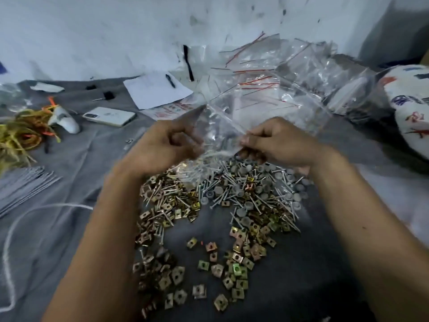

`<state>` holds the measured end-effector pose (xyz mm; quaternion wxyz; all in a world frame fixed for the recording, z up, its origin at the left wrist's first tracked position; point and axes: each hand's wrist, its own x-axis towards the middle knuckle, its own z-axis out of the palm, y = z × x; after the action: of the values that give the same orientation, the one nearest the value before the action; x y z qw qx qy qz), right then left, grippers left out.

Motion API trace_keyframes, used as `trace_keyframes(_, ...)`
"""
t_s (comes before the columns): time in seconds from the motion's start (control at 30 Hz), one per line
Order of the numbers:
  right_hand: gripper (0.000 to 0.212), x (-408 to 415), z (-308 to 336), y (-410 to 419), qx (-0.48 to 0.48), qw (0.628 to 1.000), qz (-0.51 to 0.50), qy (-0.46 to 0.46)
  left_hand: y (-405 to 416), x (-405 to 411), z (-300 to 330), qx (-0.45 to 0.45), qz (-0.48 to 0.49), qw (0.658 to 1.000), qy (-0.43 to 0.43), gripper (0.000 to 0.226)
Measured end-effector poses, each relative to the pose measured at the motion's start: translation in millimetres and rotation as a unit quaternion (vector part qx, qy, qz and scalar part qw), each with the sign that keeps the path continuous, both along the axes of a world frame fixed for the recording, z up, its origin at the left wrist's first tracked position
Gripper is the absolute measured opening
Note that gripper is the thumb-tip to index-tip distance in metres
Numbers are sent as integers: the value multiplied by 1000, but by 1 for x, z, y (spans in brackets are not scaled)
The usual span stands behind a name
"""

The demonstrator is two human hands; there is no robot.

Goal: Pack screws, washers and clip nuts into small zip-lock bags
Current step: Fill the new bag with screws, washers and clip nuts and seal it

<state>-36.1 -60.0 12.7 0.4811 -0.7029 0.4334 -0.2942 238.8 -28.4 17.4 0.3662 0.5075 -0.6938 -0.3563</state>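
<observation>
- The left hand (162, 145) is seen with its fingers curled, and one side of a small clear zip-lock bag (217, 129) is pinched by it.
- The right hand (276, 141) is closed in the same way, and the other side of the same bag is pinched between its fingers and thumb.
- The bag is held up between the two hands; some hardware can be seen through its plastic, but the kind cannot be told because of blur.
- Just below the hands, on a grey cloth (301, 275), a heap of screws (262, 196) mixed with grey round washers (239, 190) is spread.
- Nearer to the person, between the two forearms, many brass-coloured clip nuts (236, 268) are scattered.
- Beyond the hands, against the wall, a heap of empty zip-lock bags (267, 77) with red seal lines is piled.
- To the left of the left hand a white phone (109, 116) is laid, and further left a bundle of rubber bands (25, 133).
- Behind the phone a sheet of paper (155, 91) with a pen (170, 80) on it is placed.
</observation>
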Motion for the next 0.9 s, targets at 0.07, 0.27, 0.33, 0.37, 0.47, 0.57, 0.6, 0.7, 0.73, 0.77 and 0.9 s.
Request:
trace_keyframes(0.07, 17, 40, -14, 1, -7, 1000, -4, 0, 13, 34, -3, 1, 15, 999, -29, 18)
trace_keyframes(0.27, 24, 99, -39, 3, 38, 998, 43, -31, 29, 91, -5, 11, 65, 995, -79, 21)
trace_keyframes(0.33, 28, 102, -42, 2, 30, 997, 60, -46, 26, 93, -9, 9, 98, 987, -126, 27)
trace_keyframes(0.37, 30, 101, -43, 1, 12, 997, 52, -50, 24, 88, -11, 0, 141, 979, -147, 32)
trace_keyframes(0.47, 32, 97, -44, 2, -70, 996, -6, -47, 26, 55, -23, -110, 352, 910, -191, 48)
trace_keyframes(0.57, 29, 98, -44, 8, -151, 988, -35, -19, 28, 20, -35, -227, 377, 897, -49, 30)
trace_keyframes(0.6, 23, 100, -44, 11, -177, 983, -42, -7, 28, 12, -37, -197, 352, 915, 8, 29)
trace_keyframes(0.7, 10, 105, -45, 15, -250, 967, -49, 26, 27, -4, -42, -83, 282, 952, 82, 35)
trace_keyframes(0.73, 11, 106, -45, 16, -273, 960, -50, 42, 28, -7, -44, -63, 267, 956, 103, 34)
trace_keyframes(0.77, 11, 106, -45, 16, -294, 953, -50, 61, 28, -8, -46, -47, 257, 956, 130, 31)
trace_keyframes(0.9, 19, 106, -45, 17, -335, 936, -45, 95, 25, -6, -52, 1, 226, 948, 223, 24)
